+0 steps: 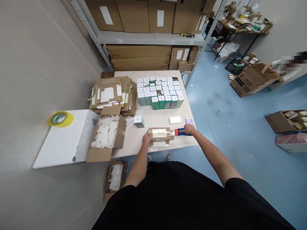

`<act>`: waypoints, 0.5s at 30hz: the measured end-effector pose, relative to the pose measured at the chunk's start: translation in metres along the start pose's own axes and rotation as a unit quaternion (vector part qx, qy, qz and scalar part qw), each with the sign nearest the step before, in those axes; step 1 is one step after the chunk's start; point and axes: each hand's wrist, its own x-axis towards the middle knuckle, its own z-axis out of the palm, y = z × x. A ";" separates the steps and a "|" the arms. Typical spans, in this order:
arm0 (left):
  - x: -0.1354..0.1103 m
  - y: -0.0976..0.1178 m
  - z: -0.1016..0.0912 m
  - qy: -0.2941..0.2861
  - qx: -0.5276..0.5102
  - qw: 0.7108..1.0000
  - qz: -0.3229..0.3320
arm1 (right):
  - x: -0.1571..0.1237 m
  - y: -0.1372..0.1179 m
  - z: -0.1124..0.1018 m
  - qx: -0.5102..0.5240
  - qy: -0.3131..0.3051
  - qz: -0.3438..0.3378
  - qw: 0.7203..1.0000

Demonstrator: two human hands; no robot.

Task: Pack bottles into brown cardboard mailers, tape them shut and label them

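Head view shows a flat cardboard box (160, 134) near the desk's (153, 123) front edge, with tape across its top. The left hand (146, 138) clasps the box's left end. The right hand (189, 129) is closed around a blue-and-orange tape dispenser (179, 132) at the box's right end.

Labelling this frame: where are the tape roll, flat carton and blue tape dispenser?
tape roll (68, 119), head view, yellow rim
flat carton (160, 133), head view, taped top
blue tape dispenser (180, 131), head view, blue body
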 end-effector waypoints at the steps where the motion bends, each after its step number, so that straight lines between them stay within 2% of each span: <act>1: 0.000 0.001 0.000 -0.001 0.009 1.000 -0.001 | 0.000 0.007 0.000 0.002 0.001 0.007 1.000; 5: 0.003 0.004 0.000 -0.021 0.070 0.997 -0.009 | 0.006 0.019 0.005 0.010 0.000 0.030 1.000; 8: 0.006 0.008 -0.002 -0.029 0.114 0.993 -0.018 | 0.012 0.007 0.017 0.003 0.008 0.038 0.999; 13: 0.007 0.014 -0.001 -0.023 0.154 0.987 -0.034 | 0.017 -0.029 0.059 0.050 0.041 0.062 0.996; 15: 0.006 0.017 0.001 -0.015 0.165 0.985 -0.040 | 0.016 -0.035 0.082 0.060 0.082 0.053 0.993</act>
